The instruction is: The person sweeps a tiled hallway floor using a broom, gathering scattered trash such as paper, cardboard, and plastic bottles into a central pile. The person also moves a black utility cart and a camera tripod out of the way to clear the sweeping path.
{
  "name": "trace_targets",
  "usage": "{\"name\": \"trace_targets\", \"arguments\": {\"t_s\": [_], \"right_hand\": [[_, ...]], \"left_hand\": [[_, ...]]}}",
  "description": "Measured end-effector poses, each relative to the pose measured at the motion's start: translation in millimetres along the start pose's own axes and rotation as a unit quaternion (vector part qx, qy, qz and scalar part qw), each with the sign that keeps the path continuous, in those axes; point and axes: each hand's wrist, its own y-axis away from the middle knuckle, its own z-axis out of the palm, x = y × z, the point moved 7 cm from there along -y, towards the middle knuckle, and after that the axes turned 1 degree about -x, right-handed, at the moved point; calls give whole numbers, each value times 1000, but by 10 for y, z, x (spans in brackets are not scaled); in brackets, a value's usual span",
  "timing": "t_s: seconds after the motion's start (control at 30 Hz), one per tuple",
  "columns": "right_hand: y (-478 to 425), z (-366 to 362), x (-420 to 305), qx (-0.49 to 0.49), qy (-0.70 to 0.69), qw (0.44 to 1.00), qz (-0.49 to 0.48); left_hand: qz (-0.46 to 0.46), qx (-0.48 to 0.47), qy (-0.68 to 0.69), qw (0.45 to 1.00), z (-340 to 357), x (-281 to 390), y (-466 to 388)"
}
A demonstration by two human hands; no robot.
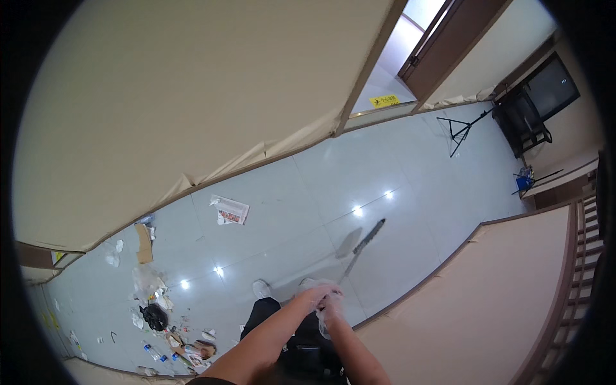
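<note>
Both my hands, in thin clear plastic gloves, are closed around the handle of a long-handled broom (369,237). My left hand (321,291) grips at the upper left of the grasp, with my right hand (331,309) close beside it. The fingers overlap, so part of the grip is hidden. From there the thin handle slants up and right to a dark, narrow head over the pale tiled floor (308,240). Whether the head touches the tiles I cannot tell. A crumpled printed sheet (232,211) lies on the floor further left.
Litter spreads at left: a cardboard piece (143,244), a clear plastic bag (147,279), a black plastic bag (154,316) and plastic bottles (152,351). Covered walls (192,96) flank the corridor. A black tripod (459,134) and a black chair (522,120) stand at far right.
</note>
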Motion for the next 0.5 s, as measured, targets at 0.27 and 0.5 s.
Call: {"name": "trace_targets", "arguments": {"t_s": [0.27,0.5], "right_hand": [[-557,-913,-55,-25,-105,993,46],[-555,-268,-184,-254,268,925,-92]], "left_hand": [[-7,-143,13,990,722,-186,-1008],[75,-24,162,984,146,-134,-686]]}}
